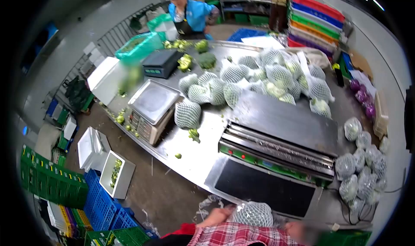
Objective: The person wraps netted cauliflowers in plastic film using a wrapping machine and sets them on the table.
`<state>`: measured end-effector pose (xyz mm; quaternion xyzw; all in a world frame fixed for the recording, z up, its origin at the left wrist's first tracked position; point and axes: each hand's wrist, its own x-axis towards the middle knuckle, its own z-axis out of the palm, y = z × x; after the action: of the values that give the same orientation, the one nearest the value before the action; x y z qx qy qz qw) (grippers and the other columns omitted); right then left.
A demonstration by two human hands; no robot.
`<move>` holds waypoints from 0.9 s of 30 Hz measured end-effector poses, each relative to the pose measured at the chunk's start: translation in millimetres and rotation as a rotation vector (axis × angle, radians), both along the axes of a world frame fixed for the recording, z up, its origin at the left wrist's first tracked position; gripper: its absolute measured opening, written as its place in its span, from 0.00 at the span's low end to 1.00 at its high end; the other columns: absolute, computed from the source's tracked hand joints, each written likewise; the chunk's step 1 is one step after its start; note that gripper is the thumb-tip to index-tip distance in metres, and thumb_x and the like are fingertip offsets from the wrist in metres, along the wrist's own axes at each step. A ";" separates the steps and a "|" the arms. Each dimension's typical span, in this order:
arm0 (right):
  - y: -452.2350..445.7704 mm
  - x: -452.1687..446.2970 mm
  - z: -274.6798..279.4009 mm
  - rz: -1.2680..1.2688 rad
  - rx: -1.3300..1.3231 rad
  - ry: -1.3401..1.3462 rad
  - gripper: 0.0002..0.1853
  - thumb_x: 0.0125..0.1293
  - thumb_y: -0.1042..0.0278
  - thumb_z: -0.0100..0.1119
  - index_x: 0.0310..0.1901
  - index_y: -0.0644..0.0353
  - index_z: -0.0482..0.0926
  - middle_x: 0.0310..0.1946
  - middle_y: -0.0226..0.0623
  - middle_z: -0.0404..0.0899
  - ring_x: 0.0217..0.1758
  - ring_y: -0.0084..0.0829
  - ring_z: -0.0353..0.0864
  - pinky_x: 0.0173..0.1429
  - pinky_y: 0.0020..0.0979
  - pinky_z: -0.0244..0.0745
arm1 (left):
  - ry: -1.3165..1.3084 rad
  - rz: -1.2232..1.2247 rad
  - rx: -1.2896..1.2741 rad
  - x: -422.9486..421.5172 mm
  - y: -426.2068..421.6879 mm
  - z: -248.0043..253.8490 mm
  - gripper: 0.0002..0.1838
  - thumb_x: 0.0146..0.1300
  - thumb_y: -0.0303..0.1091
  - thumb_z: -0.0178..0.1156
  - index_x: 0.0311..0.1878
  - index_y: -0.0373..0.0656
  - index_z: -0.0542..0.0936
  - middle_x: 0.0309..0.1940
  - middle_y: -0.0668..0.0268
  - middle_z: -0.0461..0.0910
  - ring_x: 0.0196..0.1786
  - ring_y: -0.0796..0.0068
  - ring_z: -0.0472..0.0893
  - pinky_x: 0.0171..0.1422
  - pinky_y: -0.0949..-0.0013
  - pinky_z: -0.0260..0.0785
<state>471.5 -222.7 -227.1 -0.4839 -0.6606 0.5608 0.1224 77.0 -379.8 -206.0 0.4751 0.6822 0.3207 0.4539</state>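
Observation:
At the bottom of the view, a round vegetable in white foam netting (254, 214) sits close against the plaid garment. My left hand (217, 216) touches its left side, the fingers closed against it. My right hand (295, 231) is blurred at the bottom edge, right of the netted vegetable; its fingers cannot be made out. Just beyond lies the black plate (266, 187) of a wrapping machine (281, 122). Many netted vegetables (233, 73) are piled behind the machine, and several film-wrapped ones (365, 168) lie to its right.
A scale (153, 103) and a dark scale (162, 63) stand on the metal table (190, 159). A co-worker in blue (194, 14) stands behind it. Stacked coloured crates (315, 23) are at the back right; green crates (52, 176) and blue crates (98, 198) stand at left.

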 end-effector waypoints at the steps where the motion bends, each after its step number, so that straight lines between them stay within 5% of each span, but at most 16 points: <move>1: 6.6 -40.5 16.1 0.080 0.076 -0.184 0.04 0.62 0.72 0.54 0.30 0.58 0.76 0.21 0.35 0.76 0.21 0.27 0.74 0.23 0.30 0.65 | -0.244 0.173 -0.222 22.0 12.7 -47.5 0.21 0.61 0.40 0.61 0.55 0.43 0.80 0.47 0.50 0.82 0.54 0.49 0.80 0.57 0.61 0.72; 2: 10.6 -71.4 28.6 0.058 0.093 -0.243 0.04 0.62 0.69 0.55 0.32 0.58 0.76 0.23 0.36 0.77 0.23 0.28 0.75 0.25 0.31 0.66 | -0.244 0.012 -0.200 28.6 47.5 7.5 0.26 0.59 0.44 0.63 0.59 0.40 0.77 0.47 0.46 0.81 0.54 0.52 0.81 0.56 0.61 0.72; 5: 13.7 -131.8 65.0 -0.027 0.148 -0.283 0.09 0.63 0.62 0.56 0.38 0.58 0.76 0.29 0.38 0.79 0.29 0.31 0.77 0.32 0.32 0.69 | -0.555 -0.186 0.113 56.6 60.9 -32.7 0.24 0.64 0.31 0.62 0.63 0.35 0.72 0.61 0.58 0.75 0.63 0.66 0.74 0.67 0.66 0.63; 9: 10.7 -187.2 118.7 -0.194 0.164 -0.305 0.18 0.63 0.53 0.59 0.47 0.58 0.76 0.37 0.41 0.81 0.36 0.36 0.81 0.41 0.34 0.74 | -0.774 -0.120 0.200 65.4 101.7 57.6 0.15 0.66 0.34 0.62 0.52 0.36 0.76 0.46 0.58 0.80 0.55 0.74 0.75 0.62 0.65 0.65; 13: 20.6 -183.8 157.3 -0.201 0.166 -0.116 0.22 0.64 0.51 0.59 0.51 0.59 0.76 0.41 0.42 0.82 0.40 0.37 0.82 0.45 0.35 0.77 | -0.022 0.105 0.980 66.6 154.3 166.3 0.12 0.65 0.34 0.62 0.48 0.39 0.78 0.52 0.56 0.76 0.46 0.66 0.79 0.59 0.61 0.64; 16: 33.1 -179.2 182.3 -0.097 0.123 0.205 0.20 0.66 0.54 0.58 0.51 0.61 0.76 0.41 0.42 0.82 0.40 0.36 0.82 0.45 0.34 0.77 | -0.191 -0.269 1.127 69.1 160.1 198.1 0.14 0.61 0.34 0.64 0.48 0.40 0.80 0.53 0.57 0.76 0.49 0.58 0.78 0.60 0.58 0.65; 17: 37.6 -180.2 190.6 -0.055 0.095 0.291 0.20 0.66 0.55 0.58 0.51 0.61 0.76 0.41 0.42 0.82 0.40 0.35 0.82 0.45 0.34 0.77 | -0.042 -0.372 1.265 59.5 167.8 215.7 0.12 0.61 0.34 0.64 0.46 0.40 0.80 0.51 0.58 0.78 0.48 0.58 0.79 0.59 0.57 0.65; 19: 45.0 -182.5 208.5 0.031 0.032 0.407 0.18 0.67 0.57 0.57 0.51 0.62 0.76 0.41 0.42 0.82 0.40 0.34 0.82 0.45 0.33 0.78 | -0.087 -0.514 1.221 46.6 175.4 231.6 0.10 0.64 0.37 0.61 0.42 0.39 0.81 0.47 0.60 0.80 0.49 0.57 0.78 0.57 0.56 0.67; 21: 51.5 -186.1 225.4 0.106 -0.036 0.458 0.17 0.68 0.59 0.56 0.51 0.63 0.76 0.41 0.42 0.82 0.39 0.34 0.82 0.45 0.33 0.78 | -0.373 -0.898 0.910 32.6 178.1 242.6 0.14 0.68 0.37 0.53 0.44 0.35 0.79 0.51 0.53 0.79 0.58 0.50 0.76 0.58 0.52 0.67; 23: 53.8 -182.2 241.9 0.165 -0.089 0.469 0.16 0.69 0.61 0.56 0.51 0.64 0.76 0.41 0.42 0.82 0.39 0.33 0.81 0.45 0.32 0.78 | -0.439 -0.818 0.815 39.6 166.4 264.4 0.22 0.63 0.43 0.57 0.55 0.37 0.74 0.49 0.55 0.78 0.50 0.54 0.78 0.58 0.57 0.68; 26: 56.7 -162.7 260.8 0.183 -0.138 0.464 0.14 0.71 0.64 0.55 0.51 0.66 0.76 0.41 0.42 0.82 0.39 0.32 0.81 0.45 0.31 0.79 | -0.501 -0.723 0.907 46.4 163.7 308.8 0.20 0.64 0.38 0.62 0.56 0.39 0.77 0.48 0.54 0.81 0.48 0.58 0.81 0.53 0.58 0.72; 27: 55.8 -154.7 263.7 0.150 -0.148 0.473 0.14 0.72 0.65 0.54 0.51 0.66 0.76 0.41 0.41 0.82 0.39 0.31 0.81 0.45 0.31 0.79 | -0.445 -0.669 0.523 42.4 159.4 279.9 0.25 0.63 0.41 0.61 0.60 0.37 0.72 0.49 0.53 0.79 0.52 0.59 0.80 0.57 0.60 0.70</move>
<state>316.8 -166.9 36.6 -0.2966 -0.6046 0.7128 0.1959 119.4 -220.4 73.9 0.6866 0.2745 0.4118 0.5326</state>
